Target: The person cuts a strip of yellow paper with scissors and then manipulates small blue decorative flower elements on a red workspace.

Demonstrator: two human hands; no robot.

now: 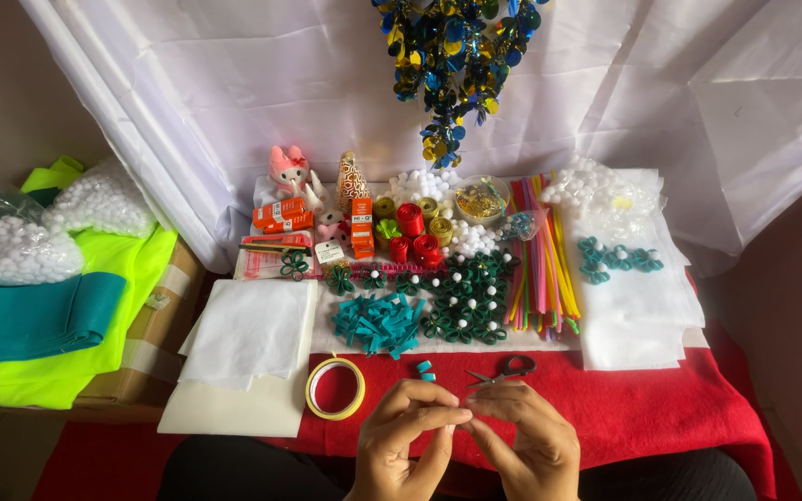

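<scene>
My left hand point(409, 436) and my right hand point(523, 441) meet fingertip to fingertip low in the middle, over the red cloth point(661, 408). Whatever is pinched between them is too small to see. Just beyond the fingers lie a small teal felt roll point(426, 371) and black-handled scissors point(503, 372). A yellow tape ring point(335, 388) rests left of my left hand. Farther back are a pile of teal felt strips point(380, 324) and several dark green felt flowers with white centres point(465, 299).
White sheets point(251, 339) lie at left, white sheets with teal flowers point(618, 258) at right. Coloured sticks point(540, 260), red ribbon spools point(410, 223), orange boxes point(282, 214), a pink toy point(288, 169) and white pompoms point(429, 186) stand behind. A sequin ornament point(452, 65) hangs above. Neon fabric point(95, 297) covers a box.
</scene>
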